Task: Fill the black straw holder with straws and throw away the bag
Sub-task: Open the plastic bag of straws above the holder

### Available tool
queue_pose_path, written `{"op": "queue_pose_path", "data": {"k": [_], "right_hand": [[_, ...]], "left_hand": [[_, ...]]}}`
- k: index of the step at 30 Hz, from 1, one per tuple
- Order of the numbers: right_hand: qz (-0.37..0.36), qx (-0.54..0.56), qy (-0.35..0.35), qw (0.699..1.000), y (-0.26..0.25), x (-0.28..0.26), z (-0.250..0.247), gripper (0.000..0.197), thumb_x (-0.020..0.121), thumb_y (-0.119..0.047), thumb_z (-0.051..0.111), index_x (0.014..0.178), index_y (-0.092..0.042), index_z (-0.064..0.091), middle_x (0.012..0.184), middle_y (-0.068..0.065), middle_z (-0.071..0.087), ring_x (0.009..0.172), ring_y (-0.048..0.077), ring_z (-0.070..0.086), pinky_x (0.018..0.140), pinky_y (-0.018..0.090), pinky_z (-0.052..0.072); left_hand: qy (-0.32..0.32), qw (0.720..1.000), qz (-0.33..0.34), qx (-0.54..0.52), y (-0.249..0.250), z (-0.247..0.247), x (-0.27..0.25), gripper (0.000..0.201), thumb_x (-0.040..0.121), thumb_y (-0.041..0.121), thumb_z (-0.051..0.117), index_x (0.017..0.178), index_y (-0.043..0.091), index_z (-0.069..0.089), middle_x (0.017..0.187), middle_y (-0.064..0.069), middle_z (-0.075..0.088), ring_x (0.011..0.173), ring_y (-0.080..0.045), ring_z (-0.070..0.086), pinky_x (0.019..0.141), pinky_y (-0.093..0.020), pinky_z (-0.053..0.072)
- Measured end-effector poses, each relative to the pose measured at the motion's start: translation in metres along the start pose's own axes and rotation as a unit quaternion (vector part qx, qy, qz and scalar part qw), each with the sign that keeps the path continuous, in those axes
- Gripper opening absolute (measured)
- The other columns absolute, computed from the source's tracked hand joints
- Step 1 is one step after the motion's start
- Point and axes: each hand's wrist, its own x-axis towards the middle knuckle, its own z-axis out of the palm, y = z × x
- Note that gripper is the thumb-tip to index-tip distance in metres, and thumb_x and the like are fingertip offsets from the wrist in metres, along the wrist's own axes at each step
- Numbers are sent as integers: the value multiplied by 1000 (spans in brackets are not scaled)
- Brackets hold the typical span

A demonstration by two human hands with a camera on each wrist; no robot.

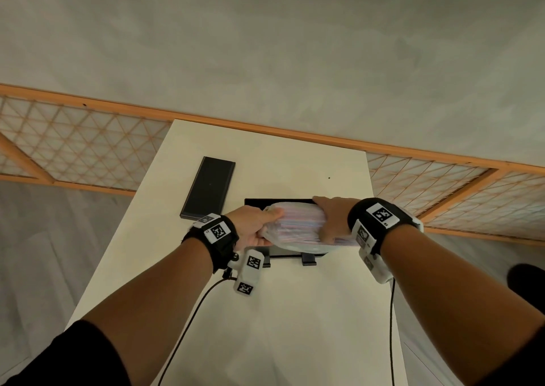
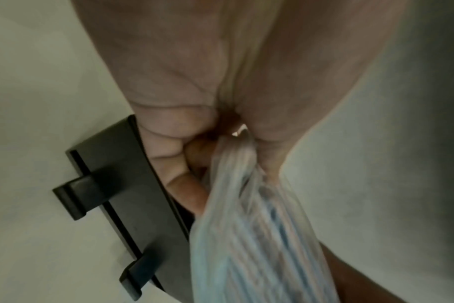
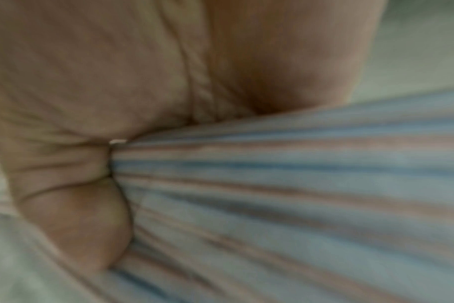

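Observation:
A clear plastic bag [image 1: 298, 226] packed with blue and pink striped straws [image 3: 298, 184] hangs just above the black straw holder [image 1: 283, 202], which stands on the white table [image 1: 295, 312]. My left hand [image 1: 253, 226] grips the bag's gathered left end [image 2: 236, 164], fingers curled round the plastic. My right hand [image 1: 333, 217] grips the right end of the straw bundle through the bag. In the left wrist view the holder's black front edge with two feet [image 2: 111, 184] shows beside my fingers. Most of the holder's inside is hidden by the bag.
A flat black rectangular lid or tray [image 1: 209, 188] lies on the table to the left of the holder. A wooden lattice screen [image 1: 88, 149] runs behind the table. Grey floor lies on both sides, and a dark object [image 1: 528, 279] sits at the right edge.

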Motion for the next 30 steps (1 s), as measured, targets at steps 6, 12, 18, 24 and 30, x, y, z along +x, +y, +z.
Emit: {"op": "queue_pose_path", "data": {"k": [6,12,18,24,30], "right_hand": [[-96,23,78,992,8,-20,11,87,86,-48,65,157,-47,14,140,1,47,113,26,59,98,40,51],[-131,-70,115,982,8,-26,21,59,101,-59,38,154,-55,13,151,5,40,120,27,55,102,43,46],[-95,-107,119,983,-4,-13,18,47,105,-49,32,150,-57,19,131,8,52,112,31,57,96,46,48],[-56,-100,91,989,-8,-7,9,46,106,-47,27,149,-62,19,135,7,50,120,34,54,99,46,43],[-68,-85,95,989,-15,-6,2,44,104,-47,30,145,-64,27,125,6,55,106,28,57,93,43,42]], "left_hand": [[187,902,99,375,0,11,14,32,98,42,57,100,10,61,89,-5,64,78,-21,62,65,-32,50],[266,840,121,457,-4,24,16,14,101,25,49,95,12,50,86,-3,57,68,-16,52,58,-28,39],[271,843,162,436,-3,15,7,16,97,24,48,96,8,52,89,-7,58,69,-19,54,57,-31,42],[122,958,137,219,5,0,-5,28,78,38,63,80,13,50,78,-6,50,69,-21,50,68,-36,43],[148,892,184,385,-6,-7,-4,26,92,37,67,95,13,57,93,-8,65,84,-24,62,71,-35,49]]}}
